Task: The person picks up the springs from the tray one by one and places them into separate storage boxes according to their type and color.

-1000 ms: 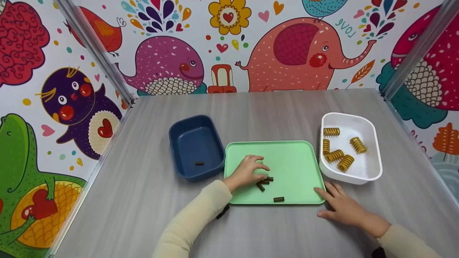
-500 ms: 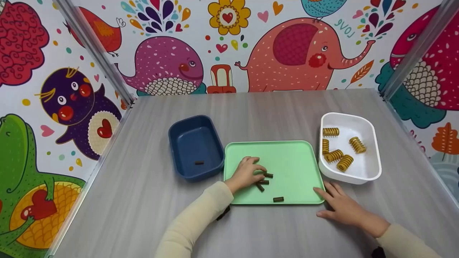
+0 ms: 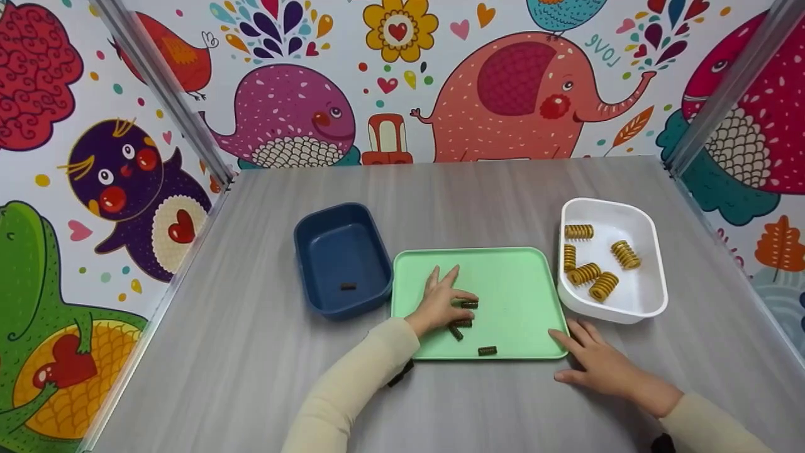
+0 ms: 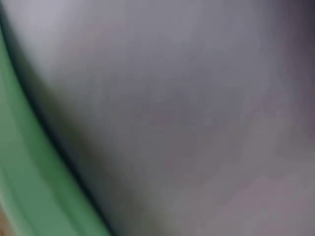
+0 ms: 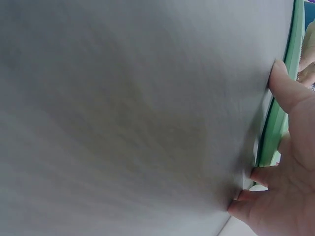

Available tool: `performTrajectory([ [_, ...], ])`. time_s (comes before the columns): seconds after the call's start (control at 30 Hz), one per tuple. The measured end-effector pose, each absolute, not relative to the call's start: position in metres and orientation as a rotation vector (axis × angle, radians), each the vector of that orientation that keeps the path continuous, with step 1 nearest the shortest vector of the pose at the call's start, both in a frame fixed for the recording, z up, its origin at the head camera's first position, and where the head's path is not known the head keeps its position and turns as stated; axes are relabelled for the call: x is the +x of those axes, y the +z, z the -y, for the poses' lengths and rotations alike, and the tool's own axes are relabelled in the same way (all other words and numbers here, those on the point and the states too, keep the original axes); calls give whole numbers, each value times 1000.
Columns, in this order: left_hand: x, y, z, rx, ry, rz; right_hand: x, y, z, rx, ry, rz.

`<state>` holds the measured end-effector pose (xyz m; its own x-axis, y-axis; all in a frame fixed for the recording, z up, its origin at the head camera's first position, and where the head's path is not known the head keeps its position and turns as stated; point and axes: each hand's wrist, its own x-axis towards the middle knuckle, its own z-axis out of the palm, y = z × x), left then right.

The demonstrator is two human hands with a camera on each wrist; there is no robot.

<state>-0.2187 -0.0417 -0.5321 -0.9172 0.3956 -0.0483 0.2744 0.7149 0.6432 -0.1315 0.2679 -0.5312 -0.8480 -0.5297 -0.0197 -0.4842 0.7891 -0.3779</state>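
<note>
In the head view my left hand is over the left part of a green tray. Thumb and forefinger pinch a small dark coil spring, while the other fingers spread away. Two more dark springs lie close under that hand, one of them a slanted spring. Another dark spring sits by the tray's front rim. My right hand rests on the table with fingers extended, its fingertips at the tray's right edge. The right wrist view shows the same hand beside the green rim. The left wrist view is blurred.
A dark blue bin stands left of the tray with one dark spring inside. To the right, a white bin contains several gold springs. Cartoon-printed walls rise behind and beside the grey table.
My left hand has shifted slightly right, its far fingers spreading, and thumb and forefinger have come around one dark spring, which moved a little away from the others. The right hand stayed still.
</note>
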Motion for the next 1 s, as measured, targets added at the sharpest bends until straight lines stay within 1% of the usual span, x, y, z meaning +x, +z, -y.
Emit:
performTrajectory([
  [0.3,-224,-526,46,929,616,-2807,-132,-532,-268,-837,-552,-2872],
  [0.43,-227,-527,45,939,627,-2800,-132,-533,-268,-849,-547,-2874],
  [0.77,-226,-527,45,830,764,-2676,-132,-531,-269,-820,-536,-2862],
  [1.0,-232,-524,49,963,599,-2582,-131,-534,-269,-841,-570,-2877],
])
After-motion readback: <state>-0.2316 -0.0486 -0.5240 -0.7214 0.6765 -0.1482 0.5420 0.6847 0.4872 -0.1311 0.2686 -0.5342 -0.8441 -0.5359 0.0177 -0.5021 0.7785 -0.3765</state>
